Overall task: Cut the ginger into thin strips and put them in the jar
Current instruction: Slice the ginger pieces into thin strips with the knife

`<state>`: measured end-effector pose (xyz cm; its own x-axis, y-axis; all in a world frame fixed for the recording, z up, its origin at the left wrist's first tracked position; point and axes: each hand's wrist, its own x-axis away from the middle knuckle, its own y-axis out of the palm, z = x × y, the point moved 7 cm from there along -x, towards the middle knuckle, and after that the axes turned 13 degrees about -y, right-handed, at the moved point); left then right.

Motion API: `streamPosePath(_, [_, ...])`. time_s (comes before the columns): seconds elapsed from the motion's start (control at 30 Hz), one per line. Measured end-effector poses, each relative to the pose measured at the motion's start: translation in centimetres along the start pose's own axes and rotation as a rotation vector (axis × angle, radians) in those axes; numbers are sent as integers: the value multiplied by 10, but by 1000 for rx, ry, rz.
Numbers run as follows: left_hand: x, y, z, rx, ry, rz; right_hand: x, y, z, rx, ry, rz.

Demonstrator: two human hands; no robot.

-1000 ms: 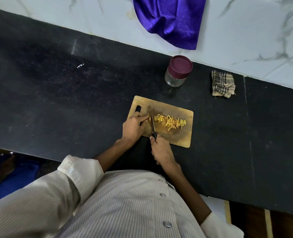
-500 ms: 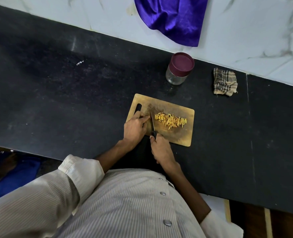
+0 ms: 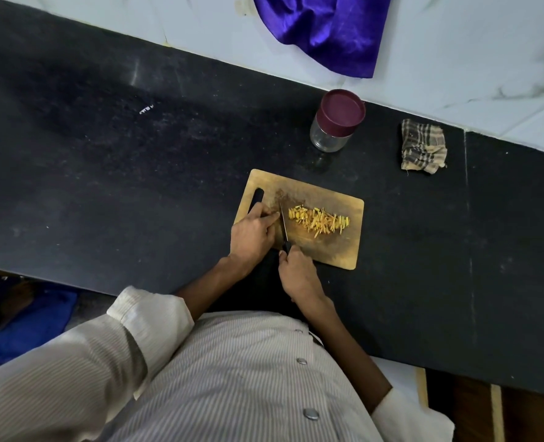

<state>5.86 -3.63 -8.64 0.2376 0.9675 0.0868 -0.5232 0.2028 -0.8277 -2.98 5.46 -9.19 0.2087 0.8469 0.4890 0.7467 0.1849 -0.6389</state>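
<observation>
The ginger strips [image 3: 319, 219] lie in a loose yellow heap on the middle of the wooden cutting board [image 3: 344, 250], just right of the knife blade [image 3: 283, 223]. They look thin, short and very light. I judge them damp and a little sticky, so they will likely cling to fingers and blade and scatter if swept fast. A pinch would take only a few, so gathering them into a pile and scooping, or tipping them off the board's edge, seems the surer hold.

The left hand [image 3: 253, 232] rests on the board with its fingers curled and the tips pressed down right beside the blade. Whatever piece of ginger it steadies is hidden beneath them, so I cannot tell whether any uncut piece remains. The right hand [image 3: 297, 274] is wrapped round the dark knife handle at the board's near edge, with the blade pointing away from the person.

The jar [image 3: 336, 122] stands beyond the board, apart from it, near the wall, with its maroon lid on. The glass looks smooth and breakable, and best held round the body while the lid is twisted off.

A checked cloth [image 3: 423, 146] lies on the dark bench [image 3: 104, 186] to the right of the jar, and a purple cloth [image 3: 324, 30] hangs against the wall above.
</observation>
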Motion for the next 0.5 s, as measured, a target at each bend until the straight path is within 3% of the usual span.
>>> streamPosePath(0.27, [-1, -2, 3, -10, 23, 21, 11, 5, 10, 38, 30, -61])
streamPosePath(0.5, [0, -1, 4, -4, 38, 33, 11, -4, 3, 22, -5, 23])
